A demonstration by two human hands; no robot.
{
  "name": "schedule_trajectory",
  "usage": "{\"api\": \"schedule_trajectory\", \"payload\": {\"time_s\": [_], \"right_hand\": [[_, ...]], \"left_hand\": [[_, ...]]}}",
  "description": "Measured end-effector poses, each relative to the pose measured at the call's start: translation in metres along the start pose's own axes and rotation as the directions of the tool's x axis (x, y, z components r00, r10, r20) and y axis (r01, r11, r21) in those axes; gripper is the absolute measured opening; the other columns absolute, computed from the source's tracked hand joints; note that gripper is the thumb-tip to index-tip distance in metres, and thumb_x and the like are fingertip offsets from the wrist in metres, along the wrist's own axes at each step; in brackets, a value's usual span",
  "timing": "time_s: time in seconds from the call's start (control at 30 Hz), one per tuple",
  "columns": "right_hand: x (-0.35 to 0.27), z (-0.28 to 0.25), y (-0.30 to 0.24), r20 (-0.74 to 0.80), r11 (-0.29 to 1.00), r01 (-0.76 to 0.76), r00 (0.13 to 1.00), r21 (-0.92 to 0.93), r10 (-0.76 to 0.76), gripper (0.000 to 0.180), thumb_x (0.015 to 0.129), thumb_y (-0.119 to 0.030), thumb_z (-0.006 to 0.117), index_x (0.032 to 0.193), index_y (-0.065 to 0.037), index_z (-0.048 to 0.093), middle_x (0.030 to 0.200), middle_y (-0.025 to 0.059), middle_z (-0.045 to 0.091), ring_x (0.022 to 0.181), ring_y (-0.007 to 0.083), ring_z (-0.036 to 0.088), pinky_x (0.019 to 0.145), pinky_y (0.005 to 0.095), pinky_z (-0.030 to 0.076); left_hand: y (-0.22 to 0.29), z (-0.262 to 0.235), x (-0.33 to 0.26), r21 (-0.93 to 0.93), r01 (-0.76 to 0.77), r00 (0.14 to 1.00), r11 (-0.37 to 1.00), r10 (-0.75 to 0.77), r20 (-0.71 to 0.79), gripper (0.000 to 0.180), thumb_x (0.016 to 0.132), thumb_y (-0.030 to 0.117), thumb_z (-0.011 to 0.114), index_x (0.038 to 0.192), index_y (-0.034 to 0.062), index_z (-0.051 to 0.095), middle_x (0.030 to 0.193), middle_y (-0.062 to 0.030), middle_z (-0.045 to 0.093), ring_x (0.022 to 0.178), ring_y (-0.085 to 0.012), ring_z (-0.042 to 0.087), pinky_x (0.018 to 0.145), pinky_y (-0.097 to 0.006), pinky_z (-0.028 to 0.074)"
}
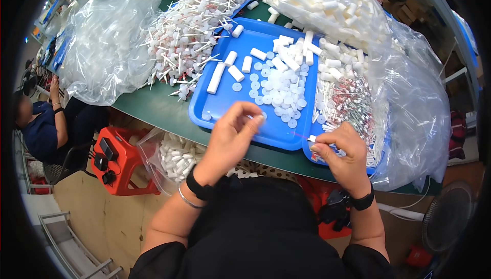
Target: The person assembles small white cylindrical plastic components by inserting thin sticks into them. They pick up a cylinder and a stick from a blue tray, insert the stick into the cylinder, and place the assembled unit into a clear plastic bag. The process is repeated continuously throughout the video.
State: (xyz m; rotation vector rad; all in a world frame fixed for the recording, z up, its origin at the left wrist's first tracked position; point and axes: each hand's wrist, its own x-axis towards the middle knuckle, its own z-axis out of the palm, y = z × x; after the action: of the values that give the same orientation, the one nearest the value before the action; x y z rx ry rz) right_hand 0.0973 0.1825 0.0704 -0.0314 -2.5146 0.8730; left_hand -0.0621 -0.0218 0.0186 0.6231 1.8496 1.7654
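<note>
My left hand (232,136) is over the near edge of a blue tray (222,105), thumb and forefinger pinched on what looks like a translucent disc (263,117), slightly blurred. At the tray's right corner, my right hand (345,148) grips a thin stick with a white end (312,138); its faint reddish shaft points left. Inside the tray lie a heap of translucent discs (281,92) and several white cylinders (236,73). To the right, loose white and reddish sticks (353,100) fill a second blue tray, beside more white cylinders (335,64).
A large pile of sticks with discs (189,33) covers the table's left. Clear plastic bags (107,49) flank the work area; one bag of white cylinders (327,5) stands behind. Below are a red stool (117,161) and a fan (450,217). A person (43,125) sits left.
</note>
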Motion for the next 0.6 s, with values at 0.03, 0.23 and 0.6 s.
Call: {"api": "schedule_trajectory", "payload": {"time_s": [0.03,0.23,0.6], "right_hand": [[-0.001,0.004,-0.007,-0.019,1.0,-0.016,1.0,0.018,0.016,0.01,0.081,-0.009,0.081,0.088,-0.006,0.074,0.074,0.0048,0.067,0.07,0.023,0.054,0.067,0.0358,0.041],[-0.002,0.013,-0.015,0.012,0.986,0.091,0.996,-0.139,-0.09,0.013,0.08,-0.006,0.08,0.091,-0.007,0.073,0.074,0.004,0.062,0.07,0.0243,0.052,0.068,0.0375,0.039],[-0.003,0.009,-0.015,0.067,0.972,0.098,0.994,-0.214,-0.086,0.015,0.078,-0.005,0.08,0.089,-0.008,0.071,0.075,0.0044,0.061,0.072,0.0246,0.052,0.068,0.0384,0.04]], "left_hand": [[-0.002,0.008,-0.005,-0.219,0.094,0.995,0.971,-0.083,0.056,0.015,0.103,0.014,0.061,0.11,0.0007,0.063,0.1,-0.0055,0.067,0.082,-0.0125,0.064,0.073,-0.028,0.054],[-0.002,0.023,-0.025,-0.666,0.444,0.896,0.6,-0.278,0.347,0.023,0.108,0.021,0.054,0.116,-0.0003,0.054,0.115,-0.0168,0.067,0.097,-0.0179,0.071,0.089,-0.03,0.061],[-0.006,0.028,-0.027,-0.721,0.416,0.909,0.554,-0.276,0.313,0.032,0.106,0.021,0.057,0.128,-0.0016,0.057,0.115,-0.0112,0.068,0.1,-0.0172,0.07,0.092,-0.03,0.059]]}}
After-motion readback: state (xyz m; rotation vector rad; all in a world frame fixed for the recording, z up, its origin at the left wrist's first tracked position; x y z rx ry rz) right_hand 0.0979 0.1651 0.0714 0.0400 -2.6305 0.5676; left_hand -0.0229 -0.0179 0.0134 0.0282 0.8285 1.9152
